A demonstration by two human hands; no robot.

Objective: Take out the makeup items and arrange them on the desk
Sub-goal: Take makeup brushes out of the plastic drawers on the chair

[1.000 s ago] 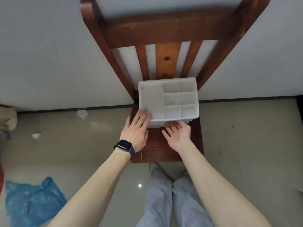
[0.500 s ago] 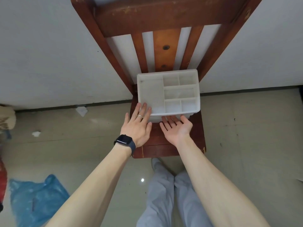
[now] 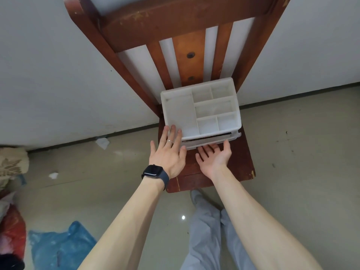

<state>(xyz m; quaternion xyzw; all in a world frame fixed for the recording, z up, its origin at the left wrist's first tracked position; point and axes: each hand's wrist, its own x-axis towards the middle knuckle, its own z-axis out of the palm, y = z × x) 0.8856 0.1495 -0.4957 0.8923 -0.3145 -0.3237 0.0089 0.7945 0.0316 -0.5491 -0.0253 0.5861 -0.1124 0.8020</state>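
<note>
Organizer (image 3: 181, 112) prob. light, stiff, slick plastic; L hand (image 3: 167, 154) flat, fingers straight on near-left corner; R hand (image 3: 214, 160) palm-up, fingers loose under drawer (image 3: 210, 140) lip; pull there.

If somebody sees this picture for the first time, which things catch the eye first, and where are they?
A white compartment organizer, its top trays empty, stands on a red-brown wooden chair by the wall. The left hand, smartwatch on its wrist, rests straight fingers on the organizer's near left corner; the right hand lies palm up at its drawer front. A blue plastic bag lies on the floor, lower left.
</note>
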